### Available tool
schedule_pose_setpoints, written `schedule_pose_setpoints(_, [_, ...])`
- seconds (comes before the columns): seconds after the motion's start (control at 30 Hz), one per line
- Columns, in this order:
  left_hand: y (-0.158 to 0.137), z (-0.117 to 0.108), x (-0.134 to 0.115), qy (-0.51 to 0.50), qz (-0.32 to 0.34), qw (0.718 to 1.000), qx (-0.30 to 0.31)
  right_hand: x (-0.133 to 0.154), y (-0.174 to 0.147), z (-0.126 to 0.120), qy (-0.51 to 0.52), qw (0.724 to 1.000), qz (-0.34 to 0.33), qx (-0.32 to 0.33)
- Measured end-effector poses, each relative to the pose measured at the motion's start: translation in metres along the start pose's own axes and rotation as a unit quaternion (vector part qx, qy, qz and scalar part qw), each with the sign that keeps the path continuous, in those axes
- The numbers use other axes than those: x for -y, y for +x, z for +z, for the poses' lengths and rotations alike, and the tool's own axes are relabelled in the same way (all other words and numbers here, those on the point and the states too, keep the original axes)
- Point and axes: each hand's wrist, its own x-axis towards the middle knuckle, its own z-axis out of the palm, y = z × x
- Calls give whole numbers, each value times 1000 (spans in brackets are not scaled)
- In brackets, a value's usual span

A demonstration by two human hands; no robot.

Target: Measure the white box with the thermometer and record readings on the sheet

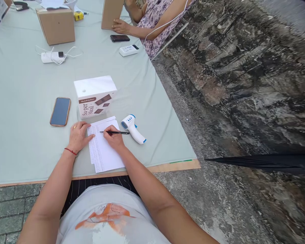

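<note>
The right hand (114, 137) is clamping its grip on a pen (121, 133), with the tip over the written paper (109, 157), lying near the counter (162, 125) edge. The left hand (78, 136), thumb and fingers apart, is resting at the paper's left side. Behind the paper a box (95, 88) is standing, with a phone (60, 112) lying to its left and a thermometer (135, 133) near the right hand.

The pen (122, 133) is black, the paper (108, 157) white with rows of dark marks, the thermometer (136, 134) white with blue trim. The box (95, 88) is white with brown lettering and bar shapes, the tablecloth (27, 145) pale grey-green, the bracelet (70, 151) red, the shirt (112, 217) white with orange print, the co-worker's garment (154, 18) pinkish with a dark floral pattern
</note>
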Motion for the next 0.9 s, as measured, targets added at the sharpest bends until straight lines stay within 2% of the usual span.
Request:
schedule_pose_setpoints(0.47, [0,0,1,-5,2,1000,-3,2,0,-2,-10,1000,-7,9])
schedule_pose_setpoints(0.77, [0,0,0,-14,-4,1000,2,0,0,-2,11,1000,3,-28])
schedule_pose_setpoints(0.9, [-2,1,2,-56,-37,997,-31,-6,0,-1,16,999,-2,-46])
